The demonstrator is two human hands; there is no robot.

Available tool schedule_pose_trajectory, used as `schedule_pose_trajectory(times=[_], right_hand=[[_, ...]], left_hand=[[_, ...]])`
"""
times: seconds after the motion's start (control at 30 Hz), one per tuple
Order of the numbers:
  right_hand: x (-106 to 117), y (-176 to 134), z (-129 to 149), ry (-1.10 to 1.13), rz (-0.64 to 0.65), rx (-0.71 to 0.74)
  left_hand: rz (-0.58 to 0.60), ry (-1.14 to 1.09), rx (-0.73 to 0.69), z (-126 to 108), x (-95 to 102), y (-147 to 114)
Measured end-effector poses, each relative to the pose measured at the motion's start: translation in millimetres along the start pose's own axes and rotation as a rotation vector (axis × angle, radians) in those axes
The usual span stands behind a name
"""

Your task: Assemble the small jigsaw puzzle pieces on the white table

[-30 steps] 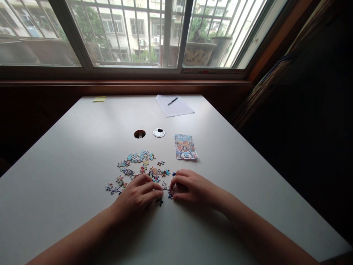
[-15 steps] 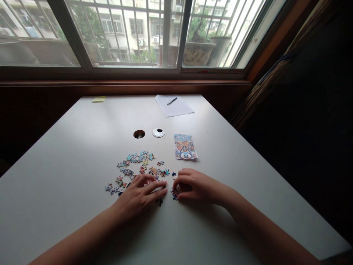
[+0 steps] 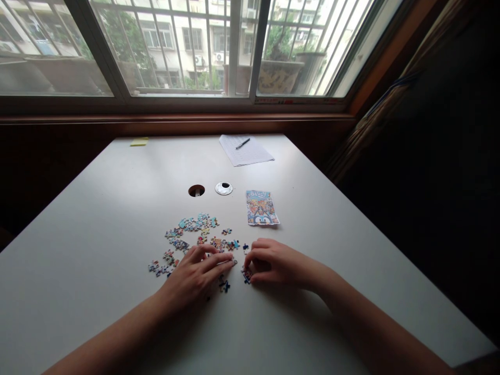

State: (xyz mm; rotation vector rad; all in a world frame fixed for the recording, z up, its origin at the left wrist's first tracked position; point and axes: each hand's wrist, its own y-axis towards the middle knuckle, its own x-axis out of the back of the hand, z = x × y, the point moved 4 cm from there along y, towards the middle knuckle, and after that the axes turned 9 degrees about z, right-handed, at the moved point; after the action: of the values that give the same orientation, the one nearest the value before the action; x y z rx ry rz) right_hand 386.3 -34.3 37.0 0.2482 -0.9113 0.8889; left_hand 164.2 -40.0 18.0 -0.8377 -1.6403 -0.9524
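Note:
My right hand (image 3: 269, 263) curls its thumb and fingers around a small joined bit of jigsaw puzzle (image 3: 247, 274) lying on the table. Just left of it, my left hand (image 3: 201, 271) reaches over the loose puzzle pieces (image 3: 198, 222) with its fingers stretched out. A light piece (image 3: 235, 262) shows at its fingertips; whether they press on it I cannot tell. Dark blue pieces (image 3: 225, 285) lie below the left fingers. One more piece (image 3: 245, 247) sits above the gap between the hands. Some pieces are hidden under my left hand.
A picture sheet (image 3: 262, 208) of the puzzle lies beyond my right hand. Further back are a cable hole (image 3: 196, 191), a round metal cover (image 3: 224, 188), papers (image 3: 250, 154) with a pen (image 3: 242, 144) on top, and yellow sticky notes (image 3: 139, 141). A barred window closes the far side.
My left hand has drawn back slightly to the left, uncovering a light piece at its fingertips and more of the dark blue pieces. My right hand stays nearly still at the joined bit.

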Motion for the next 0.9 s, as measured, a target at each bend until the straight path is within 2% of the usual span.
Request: schedule_pose_trajectory(times=[0.17, 0.4, 0.67, 0.9], right_hand=[[0, 0, 1, -0.004, 0.000, 0.007], [-2, 3, 0, -0.019, -0.019, 0.015], [-10, 7, -2, -0.038, -0.086, 0.031], [-15, 12, 0, -0.058, -0.164, 0.058]], left_hand=[[0.008, 0.037, -0.001, -2, -0.5, -1], [-0.052, 0.004, 0.007, -1, 2.6, -1], [0.032, 0.120, 0.005, -6, 0.3, 0], [0.032, 0.131, -0.008, -5, -5.5, -1]])
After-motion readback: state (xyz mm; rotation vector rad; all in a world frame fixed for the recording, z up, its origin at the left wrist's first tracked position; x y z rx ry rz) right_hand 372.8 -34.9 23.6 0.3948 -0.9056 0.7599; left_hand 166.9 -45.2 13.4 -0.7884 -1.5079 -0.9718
